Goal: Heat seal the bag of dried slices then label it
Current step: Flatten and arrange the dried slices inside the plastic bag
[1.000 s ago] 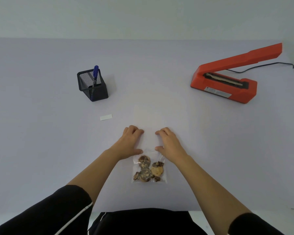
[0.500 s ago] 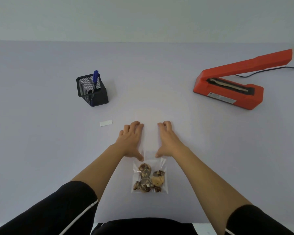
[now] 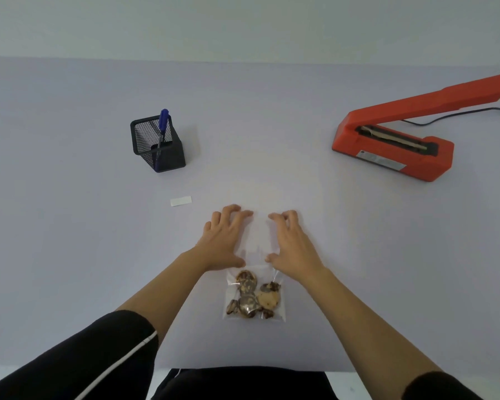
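Note:
A clear plastic bag (image 3: 254, 295) of brown dried slices lies flat on the table near the front edge. Its empty upper part stretches away from me between my hands. My left hand (image 3: 224, 241) rests palm down on the bag's upper left side, fingers spread. My right hand (image 3: 290, 242) rests the same way on the upper right side. Both thumbs press on the plastic just above the slices. An orange heat sealer (image 3: 393, 145) stands at the far right with its arm raised. A small white label (image 3: 181, 201) lies to the left of my left hand.
A black mesh pen holder (image 3: 158, 147) with a blue pen (image 3: 162, 124) stands at the far left. The sealer's black cord (image 3: 456, 116) runs off to the right. The table (image 3: 70, 226) is pale lilac with a white wall behind.
Both hands slid forward from the slices up along the bag's empty top, and their fingers went from curled to spread. The camera view shifted slightly.

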